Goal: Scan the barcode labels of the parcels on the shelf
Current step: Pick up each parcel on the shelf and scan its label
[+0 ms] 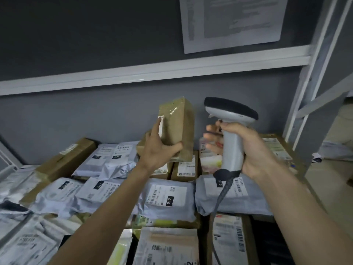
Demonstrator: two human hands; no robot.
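Two hands are up in front of us, both above the parcels that cover the shelf. Nearest us, below the scanner, lies a brown box (230, 243) with a printed label, and just left of it a pale mailer (166, 247) showing a barcode. Beyond these, still under the scanner's cable, sits a grey mailer (229, 196) with a "010" tag; another grey mailer (168, 197) with the same tag lies to its left.

Our right hand (248, 150) is wrapped around the grey handle of the scanner (232, 127), head dark on top and turned left, its coiled cable (222, 190) hanging down from the handle's base. Our left hand (160, 148), just left of the scanner, grips a small brown taped parcel (177, 127) upright, thumb under its lower edge and fingers along the side with a white label (161, 125); the parcel is level with the scanner's head and close beside it, not touching.

Farther back, behind the scanner, run the grey wall, a white shelf rail (152, 73) and a printed sheet (233, 22) pinned high up
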